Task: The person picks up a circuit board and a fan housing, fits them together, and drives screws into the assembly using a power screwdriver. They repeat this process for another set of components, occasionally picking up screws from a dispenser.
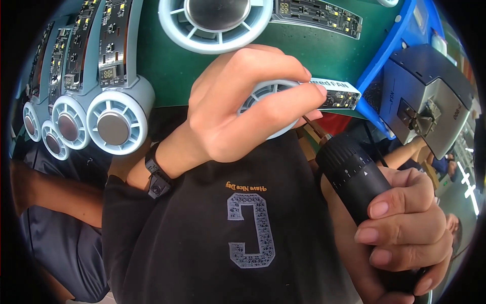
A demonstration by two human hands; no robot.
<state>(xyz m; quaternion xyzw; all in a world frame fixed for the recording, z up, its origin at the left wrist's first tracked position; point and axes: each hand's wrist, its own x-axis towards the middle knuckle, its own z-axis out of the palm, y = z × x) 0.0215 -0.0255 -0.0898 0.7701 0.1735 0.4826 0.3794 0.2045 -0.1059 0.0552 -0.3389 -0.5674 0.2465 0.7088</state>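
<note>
My left hand (248,104), with a dark band on its wrist, is closed around a pale blue handheld fan body (276,88). The fan's spoked round end sits under my fingers, and its handle with a dark circuit board (344,100) points right. My right hand (410,228) grips a black electric screwdriver (352,175), tilted up to the left. Its thin bit ends beside the fan, close to my left fingertips; whether it touches a screw is hidden. Beyond my left hand, another fan body (215,48) lies on the green mat (174,76), its circuit board uncovered.
Several more fan bodies (119,109) stand side by side at the left, circuit boards facing up. A blue-edged frame (387,48) borders the mat on the right, with a grey box-shaped machine (422,99) beyond it. Another person's arm (55,195) shows at the left.
</note>
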